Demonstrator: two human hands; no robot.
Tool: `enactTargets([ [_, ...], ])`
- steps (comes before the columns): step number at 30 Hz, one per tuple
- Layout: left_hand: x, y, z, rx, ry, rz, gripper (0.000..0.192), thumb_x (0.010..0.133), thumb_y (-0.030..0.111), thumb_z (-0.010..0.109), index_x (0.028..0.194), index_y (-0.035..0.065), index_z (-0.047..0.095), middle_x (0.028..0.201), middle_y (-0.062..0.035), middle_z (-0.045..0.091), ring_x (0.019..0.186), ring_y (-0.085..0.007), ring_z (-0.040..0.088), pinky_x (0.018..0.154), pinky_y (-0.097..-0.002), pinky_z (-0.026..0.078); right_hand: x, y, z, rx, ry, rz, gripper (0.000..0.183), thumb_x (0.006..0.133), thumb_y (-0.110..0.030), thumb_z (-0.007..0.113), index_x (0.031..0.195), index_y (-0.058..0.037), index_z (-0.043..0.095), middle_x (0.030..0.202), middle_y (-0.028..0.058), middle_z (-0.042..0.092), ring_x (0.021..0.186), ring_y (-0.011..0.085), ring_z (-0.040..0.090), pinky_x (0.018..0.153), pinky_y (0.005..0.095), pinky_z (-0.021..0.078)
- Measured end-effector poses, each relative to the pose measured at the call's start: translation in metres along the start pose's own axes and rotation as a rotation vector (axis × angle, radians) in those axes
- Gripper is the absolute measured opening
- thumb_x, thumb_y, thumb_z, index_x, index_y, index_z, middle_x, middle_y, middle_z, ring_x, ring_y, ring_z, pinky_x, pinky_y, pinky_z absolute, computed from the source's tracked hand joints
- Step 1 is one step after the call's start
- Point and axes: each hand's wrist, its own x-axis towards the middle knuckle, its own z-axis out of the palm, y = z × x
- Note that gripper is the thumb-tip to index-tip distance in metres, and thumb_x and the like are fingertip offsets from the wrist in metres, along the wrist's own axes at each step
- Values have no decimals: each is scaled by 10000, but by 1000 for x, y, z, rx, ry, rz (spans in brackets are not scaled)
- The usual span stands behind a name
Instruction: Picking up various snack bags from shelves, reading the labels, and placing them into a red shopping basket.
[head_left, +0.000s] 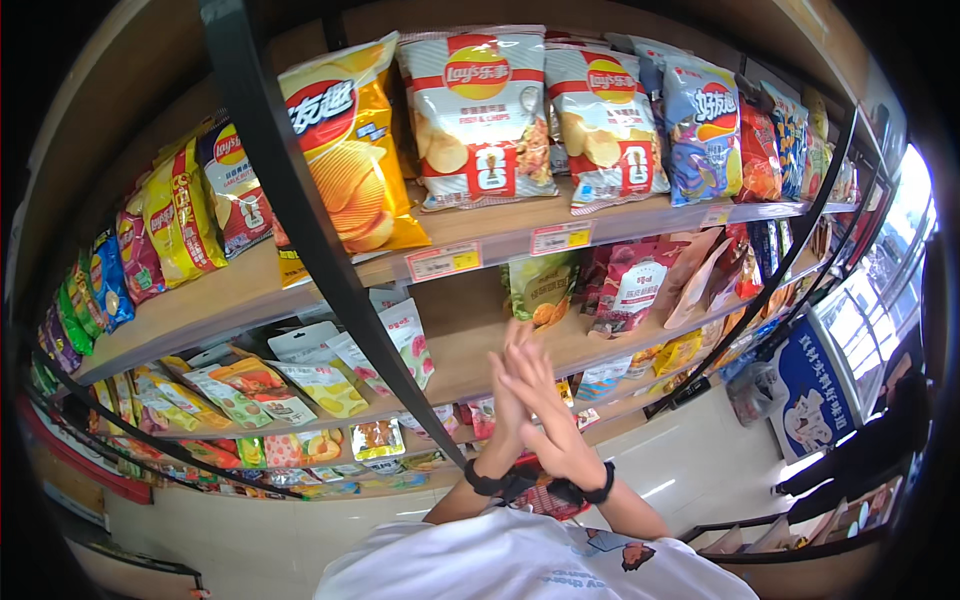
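My left hand (508, 401) and my right hand (551, 420) meet palm to palm in front of the shelves, fingers pointing up. No object shows between them, though the palms are hidden. Each wrist wears a black band. Just beyond the fingertips stands a green snack pouch (543, 291) on the middle shelf, with a dark red pouch (628, 289) to its right. On the shelf above are Lay's chip bags, among them a white and red one (480, 120), and a yellow-orange chip bag (349, 157). A red basket (541, 501) shows partly below my wrists.
A black metal shelf post (300, 195) slants down at left of centre. White pouches (409, 337) stand on the middle shelf behind it. A price-tagged shelf edge (502, 251) runs across. At right are a blue sign (810, 390) and a person in dark clothing (862, 450).
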Motion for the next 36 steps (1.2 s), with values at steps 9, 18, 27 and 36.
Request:
enactTargets([
  [9, -5, 71, 5, 233, -263, 14, 555, 1037, 185, 506, 1504, -6, 276, 1607, -168, 223, 1464, -270, 306, 1197, -380, 240, 60, 80, 15, 187, 685, 557, 499, 934, -156, 616, 1392, -1, 495, 1436, 225, 506, 1487, 364, 279, 1161, 413, 300],
  [18, 37, 40, -66, 341, -86, -41, 471, 995, 105, 548, 1408, -44, 377, 1495, -214, 387, 1423, -296, 362, 1157, -377, 296, 118, 117, 49, -976, 691, 485, 368, 708, -231, 775, 926, 5, 596, 957, 187, 516, 968, 393, 517, 835, 470, 446],
  [27, 22, 37, -107, 428, -62, -215, 409, 997, 127, 569, 1367, 17, 434, 1471, -164, 417, 1370, -311, 436, 1123, -430, 366, 83, 108, 43, -811, 905, 447, 109, 862, -53, 629, 952, 7, 617, 978, 190, 638, 853, 399, 627, 744, 415, 524],
  [36, 19, 42, -116, 608, -257, -214, 592, 993, 202, 596, 1485, 11, 328, 1455, -186, 442, 1366, -305, 428, 1159, -412, 303, 21, -18, 16, 177, 1079, 576, 161, 1018, -149, 559, 875, -98, 504, 792, -37, 590, 668, 11, 517, 595, 195, 456],
])
